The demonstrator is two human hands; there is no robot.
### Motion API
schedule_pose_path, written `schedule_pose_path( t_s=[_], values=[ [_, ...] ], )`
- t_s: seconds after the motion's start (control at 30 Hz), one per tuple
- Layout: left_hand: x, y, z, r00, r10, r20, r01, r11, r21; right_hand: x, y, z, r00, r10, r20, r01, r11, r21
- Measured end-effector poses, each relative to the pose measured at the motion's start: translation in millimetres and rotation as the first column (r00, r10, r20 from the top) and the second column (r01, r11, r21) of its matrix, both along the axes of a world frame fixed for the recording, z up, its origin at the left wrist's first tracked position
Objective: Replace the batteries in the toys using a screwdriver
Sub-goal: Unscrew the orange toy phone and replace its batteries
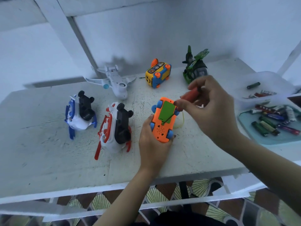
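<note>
1. Head view: the left hand (153, 144) clasps the upturned orange plastic toy car (163, 126) near the table's middle. The right hand (211, 111) pinches the red-handled screwdriver (190, 95), its tip at the green battery cover (167, 111). Best to keep the shaft square to the screw and press firmly.
2. The table is scuffed white-painted wood (48, 160) against a pale wall (162, 30).

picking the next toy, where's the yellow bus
Head view: the yellow bus lies at the back centre, between the white plane and the green toy.

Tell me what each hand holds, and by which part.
Left hand grips the orange toy car by its near end. Right hand pinches the screwdriver by its red handle, tip at the green cover.
</note>
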State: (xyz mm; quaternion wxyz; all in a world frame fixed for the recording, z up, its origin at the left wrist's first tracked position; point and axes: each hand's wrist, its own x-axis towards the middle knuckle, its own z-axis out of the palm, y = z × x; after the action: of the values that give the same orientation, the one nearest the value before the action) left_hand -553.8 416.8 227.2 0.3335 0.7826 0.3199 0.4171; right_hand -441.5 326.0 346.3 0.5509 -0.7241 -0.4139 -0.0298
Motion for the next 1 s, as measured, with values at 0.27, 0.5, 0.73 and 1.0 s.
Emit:
schedule_pose_path(
  t_s=[0.27,0.5,0.73,1.0],
  values=[
    [-2,-5,1,1.0,0.01,0.003,-0.01,0.99,-0.137,-3,31,4,0.928,0.211,0.306,-0.243,0.968,0.069],
    [-2,-5,1,1.0,0.029,-0.009,-0.03,0.989,-0.142,-1,40,18,0.885,0.425,0.19,-0.436,0.9,0.015],
    [-2,-5,0,0.999,0.048,-0.008,-0.049,0.994,-0.096,8,34,28,0.743,0.658,0.122,-0.639,0.752,-0.16],
    [-2,-5,-1,0.998,0.054,-0.012,-0.055,0.995,-0.082,2,37,27,0.806,0.483,0.341,-0.5,0.865,-0.045]
  ],
)
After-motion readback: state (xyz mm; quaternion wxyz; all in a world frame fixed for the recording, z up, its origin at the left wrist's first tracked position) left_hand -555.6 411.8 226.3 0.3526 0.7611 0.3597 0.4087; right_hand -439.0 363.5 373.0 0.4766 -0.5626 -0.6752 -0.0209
